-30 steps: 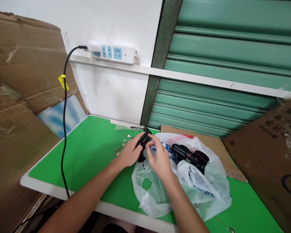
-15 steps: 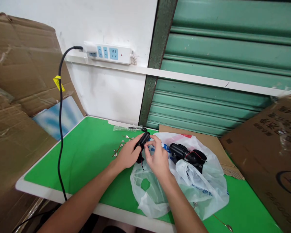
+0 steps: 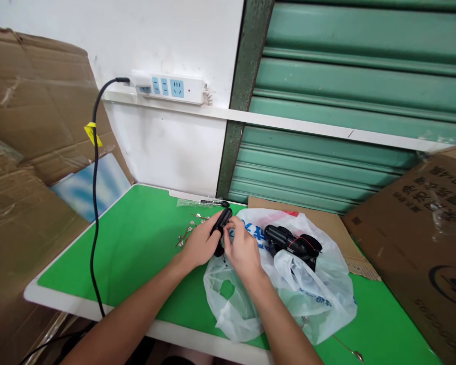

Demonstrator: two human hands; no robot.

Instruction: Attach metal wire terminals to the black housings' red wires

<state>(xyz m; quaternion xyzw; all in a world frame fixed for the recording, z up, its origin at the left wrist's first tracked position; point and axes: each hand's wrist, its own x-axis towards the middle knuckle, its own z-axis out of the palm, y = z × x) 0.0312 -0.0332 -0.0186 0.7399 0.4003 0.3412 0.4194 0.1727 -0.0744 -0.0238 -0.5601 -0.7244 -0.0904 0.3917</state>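
My left hand (image 3: 199,244) grips a small black plastic holder (image 3: 221,223) above the green table (image 3: 137,248). My right hand (image 3: 242,250) pinches the same holder from the right side, fingertips at its upper end. A thin wire hangs below the holder. Just right of my hands lies a white plastic bag (image 3: 304,294) with several more black holders with red wires (image 3: 294,243) on it. Small metal contacts (image 3: 186,232) are scattered on the table left of my hands.
A clear packet with a dark part (image 3: 207,203) lies at the table's back edge. A black cable (image 3: 95,203) runs from a wall power strip (image 3: 169,87) down past the table's left edge. Cardboard sheets (image 3: 30,152) stand left, a cardboard box (image 3: 421,228) right.
Both hands stay on the black holder with small finger shifts. The camera view has drifted slightly, so everything sits a little lower and to the left.
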